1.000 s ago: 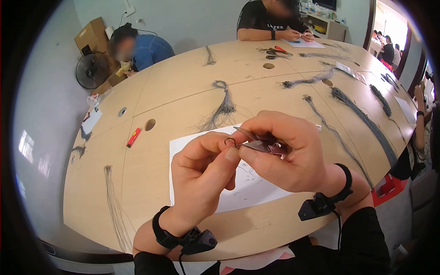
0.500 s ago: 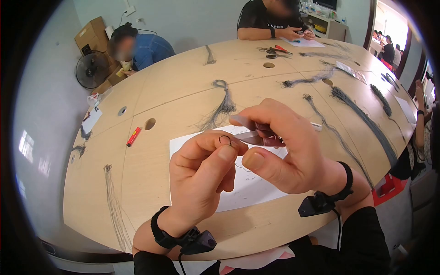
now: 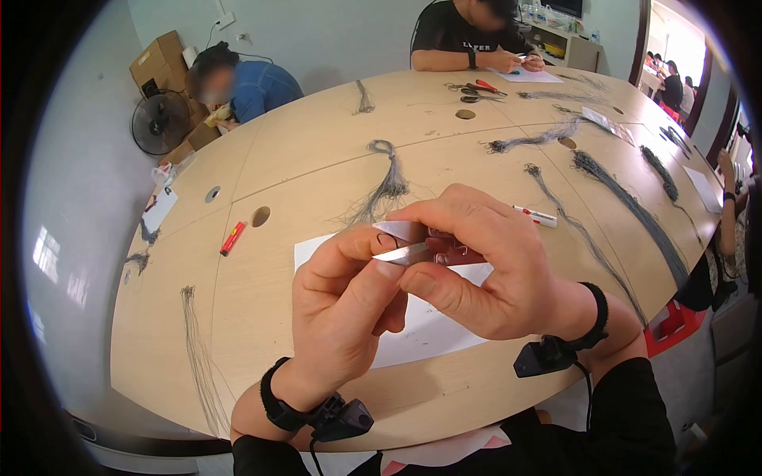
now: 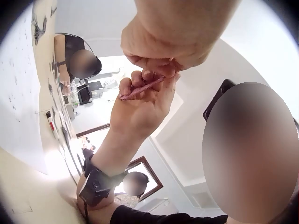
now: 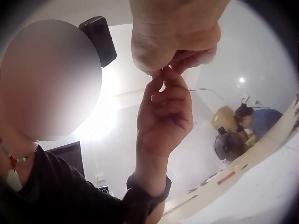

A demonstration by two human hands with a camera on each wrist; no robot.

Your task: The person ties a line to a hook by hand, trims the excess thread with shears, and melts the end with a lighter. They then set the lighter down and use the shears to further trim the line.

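In the head view my left hand (image 3: 343, 305) pinches a small dark hook (image 3: 386, 239) between thumb and forefinger. My right hand (image 3: 488, 266) grips small scissors with reddish-pink handles (image 3: 460, 252); their silvery blades (image 3: 403, 253) lie across the left fingertips, beside the hook. Both hands meet above a white sheet (image 3: 432, 333) bearing small dark bits. From the left wrist view, the pink handle (image 4: 142, 88) shows along the curled fingers of the right hand (image 4: 138, 116). A thin line (image 5: 205, 89) runs off from the left hand (image 5: 163, 121) in the right wrist view.
Bundles of hooked line lie on the table, one ahead (image 3: 390, 178), one at left (image 3: 190, 325), several at right. A red marker (image 3: 232, 238), a white marker (image 3: 536, 216) and red-handled pliers (image 3: 488, 86) lie there too. Two people sit across the table.
The scissors first tilted away and the right thumb lifted off the left fingertips; now the blades have come back over the left fingertips, further left. The left hand keeps its pinch on the hook.
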